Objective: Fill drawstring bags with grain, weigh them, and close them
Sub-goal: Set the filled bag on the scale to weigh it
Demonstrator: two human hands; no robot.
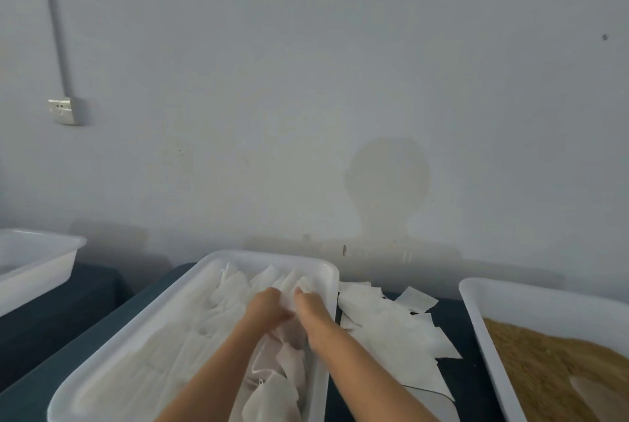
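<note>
Both hands, left (269, 306) and right (311, 304), pinch one bag (289, 289) over the tray (190, 289) (likely separating it); grain (544, 363) waits rightward.

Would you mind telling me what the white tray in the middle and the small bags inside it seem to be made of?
The white rectangular tray looks like smooth moulded plastic: rounded rim, faint sheen. The small white drawstring bags look like thin, matte, slightly translucent fabric, perhaps non-woven or gauze; they crumple softly. The blur leaves the weave unclear.
</note>
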